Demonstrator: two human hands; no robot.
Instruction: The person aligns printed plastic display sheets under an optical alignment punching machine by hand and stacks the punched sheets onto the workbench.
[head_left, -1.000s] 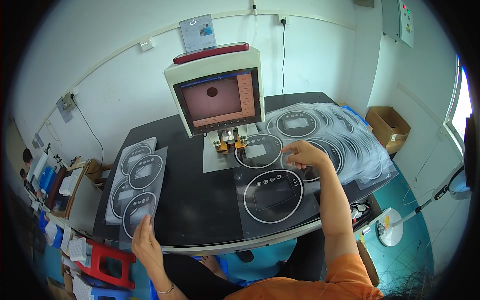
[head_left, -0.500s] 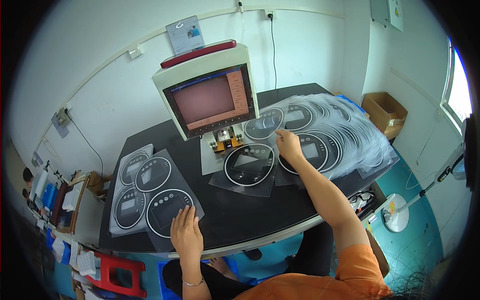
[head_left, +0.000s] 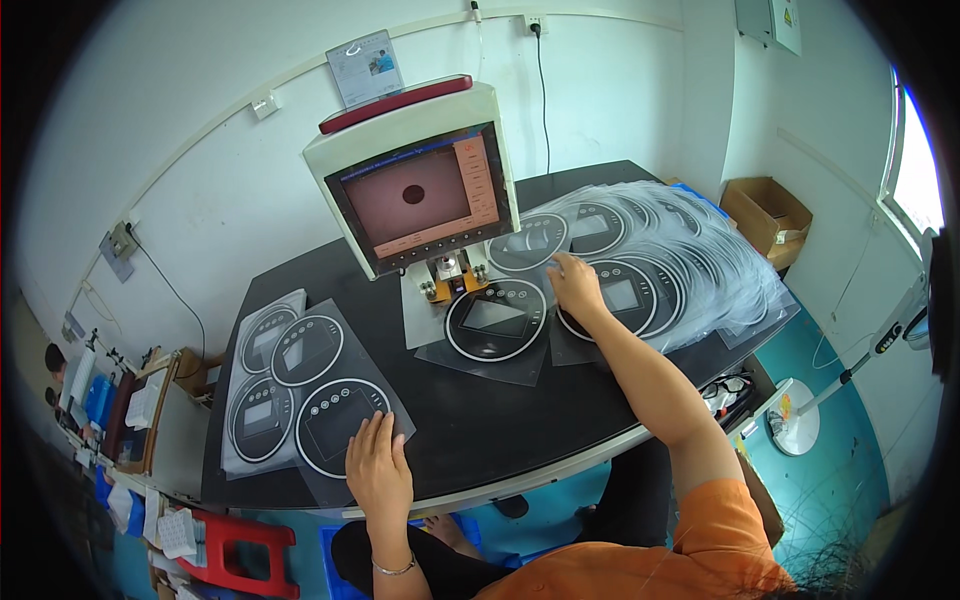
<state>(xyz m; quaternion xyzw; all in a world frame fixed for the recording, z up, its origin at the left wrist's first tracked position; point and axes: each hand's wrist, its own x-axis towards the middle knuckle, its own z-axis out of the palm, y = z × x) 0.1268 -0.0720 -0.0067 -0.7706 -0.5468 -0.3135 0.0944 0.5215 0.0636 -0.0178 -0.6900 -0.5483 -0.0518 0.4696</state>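
My left hand [head_left: 378, 468] lies flat, fingers spread, on a clear sheet printed with a black round panel [head_left: 338, 424] at the front left of the black table [head_left: 470, 420]. That sheet tops a small pile of like sheets [head_left: 270, 370]. My right hand [head_left: 576, 281] rests with its fingers on the sheets at the table's middle right, between one sheet [head_left: 495, 318] lying under the machine's small head [head_left: 452, 275] and a fanned stack of sheets [head_left: 660, 270]. Neither hand grips anything.
A boxy cream machine with a lit screen [head_left: 420, 195] stands at the back middle of the table. A cardboard box [head_left: 765, 212] sits on the floor at right. A red stool [head_left: 235, 555] and shelves of small items [head_left: 110, 410] are at left.
My left hand slid a sheet onto the pile at the front left and now lies on it. My right hand pulled a sheet under the machine's head and stayed on the sheets beside it.
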